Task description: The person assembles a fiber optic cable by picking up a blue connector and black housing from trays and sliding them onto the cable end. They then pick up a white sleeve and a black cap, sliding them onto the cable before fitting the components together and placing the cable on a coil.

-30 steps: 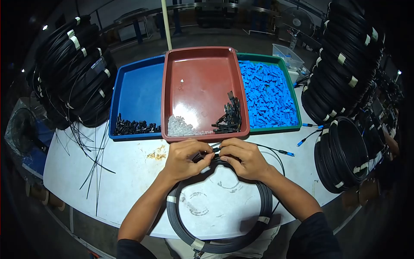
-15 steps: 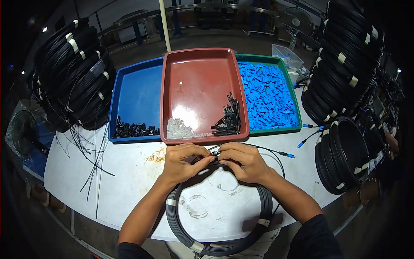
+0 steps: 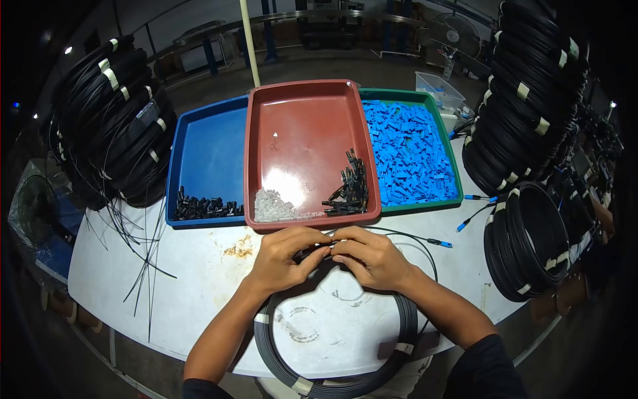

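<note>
My left hand (image 3: pixel 287 258) and my right hand (image 3: pixel 373 258) meet fingertip to fingertip above the table, both closed in a pinch on a black cable end. Fingers cover most of that end, so its exact form is hidden. Below them a coil of black cable (image 3: pixel 407 319), bound with pale tape, rests over the table's front edge, its top passing under my hands. From behind my right hand a loose cable runs right to a blue-tipped connector (image 3: pixel 445 244) on the table.
Ahead stand a blue tray (image 3: pixel 209 143) with black parts, a red tray (image 3: pixel 306 126) with clear and black pieces, and a green tray (image 3: pixel 452 159) of blue connector housings (image 3: pixel 409 149). Cable coils are stacked at left (image 3: pixel 109 126) and right (image 3: pixel 522 100), on the white table (image 3: pixel 199 286).
My fingertips have drawn closer together and now cover the small black part that showed between them. The view has shifted slightly, with the trays appearing a little lower.
</note>
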Demonstrator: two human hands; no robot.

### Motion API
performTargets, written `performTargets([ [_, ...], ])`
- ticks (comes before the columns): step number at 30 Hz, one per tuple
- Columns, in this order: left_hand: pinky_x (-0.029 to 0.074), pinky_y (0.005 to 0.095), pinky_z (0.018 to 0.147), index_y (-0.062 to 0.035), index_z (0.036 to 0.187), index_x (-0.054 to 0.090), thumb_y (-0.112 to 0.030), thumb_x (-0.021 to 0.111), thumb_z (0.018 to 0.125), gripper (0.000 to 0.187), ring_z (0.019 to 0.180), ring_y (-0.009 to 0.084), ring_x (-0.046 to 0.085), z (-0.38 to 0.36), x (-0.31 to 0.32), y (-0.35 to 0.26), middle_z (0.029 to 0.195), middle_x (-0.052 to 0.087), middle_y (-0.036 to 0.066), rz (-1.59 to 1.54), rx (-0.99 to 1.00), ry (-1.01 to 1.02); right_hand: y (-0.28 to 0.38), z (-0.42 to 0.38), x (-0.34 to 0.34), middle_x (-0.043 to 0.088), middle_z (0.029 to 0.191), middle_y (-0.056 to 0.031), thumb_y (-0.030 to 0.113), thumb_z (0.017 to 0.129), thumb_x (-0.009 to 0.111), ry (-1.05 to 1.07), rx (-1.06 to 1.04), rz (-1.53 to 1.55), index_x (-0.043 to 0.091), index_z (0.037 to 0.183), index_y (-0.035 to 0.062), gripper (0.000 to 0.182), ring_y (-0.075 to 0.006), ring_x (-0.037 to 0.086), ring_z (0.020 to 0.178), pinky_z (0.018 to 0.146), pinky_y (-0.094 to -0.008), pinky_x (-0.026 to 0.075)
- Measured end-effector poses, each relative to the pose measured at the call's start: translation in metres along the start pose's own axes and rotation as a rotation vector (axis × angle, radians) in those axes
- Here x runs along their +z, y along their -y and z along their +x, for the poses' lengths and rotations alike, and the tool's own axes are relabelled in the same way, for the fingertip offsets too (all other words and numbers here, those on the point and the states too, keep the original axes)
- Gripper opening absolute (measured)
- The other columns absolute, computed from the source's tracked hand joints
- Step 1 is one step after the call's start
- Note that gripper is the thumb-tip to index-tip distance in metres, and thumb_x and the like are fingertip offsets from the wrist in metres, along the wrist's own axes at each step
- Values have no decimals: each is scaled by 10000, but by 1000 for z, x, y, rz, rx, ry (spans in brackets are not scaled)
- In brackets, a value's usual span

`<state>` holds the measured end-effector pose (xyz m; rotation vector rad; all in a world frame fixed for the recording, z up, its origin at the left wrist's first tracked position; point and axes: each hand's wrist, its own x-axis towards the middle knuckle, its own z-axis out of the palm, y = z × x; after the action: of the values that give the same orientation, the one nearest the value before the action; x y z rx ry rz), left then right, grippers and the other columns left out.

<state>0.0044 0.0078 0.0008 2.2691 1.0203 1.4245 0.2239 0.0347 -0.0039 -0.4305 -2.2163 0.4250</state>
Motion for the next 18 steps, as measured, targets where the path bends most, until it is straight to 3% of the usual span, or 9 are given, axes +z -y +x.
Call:
performTargets([
  [6,594,318,709,1,1100,751,11,787,815,287,838,238,749,-3,-1,0,998,761,158,5,-11,61,2,1,-1,660,1058,-149,-22,835,732,0,15,27,684,979,-12,153,-326,684,873,757,-388,563],
  [11,556,293,696,7,1172,727,28,742,854,319,791,186,705,0,-1,-4,1095,725,157,-29,-37,51,1,1,-1,668,1027,-148,-37,809,742,-69,20,10,698,985,-9,184,-307,686,850,734,-382,568],
  [16,535,286,682,14,1163,724,17,696,910,255,739,156,686,-3,-3,1,1067,704,145,-57,-69,91,0,1,0,667,994,-139,-47,795,746,-74,9,-19,706,970,-4,184,-296,684,824,707,-369,564],
  [18,599,285,693,31,1165,708,4,684,936,232,788,186,722,-3,-2,3,1082,697,167,-145,-85,60,0,1,0,666,967,-131,-49,788,743,-71,3,-15,714,969,2,190,-285,681,791,683,-367,559],
])
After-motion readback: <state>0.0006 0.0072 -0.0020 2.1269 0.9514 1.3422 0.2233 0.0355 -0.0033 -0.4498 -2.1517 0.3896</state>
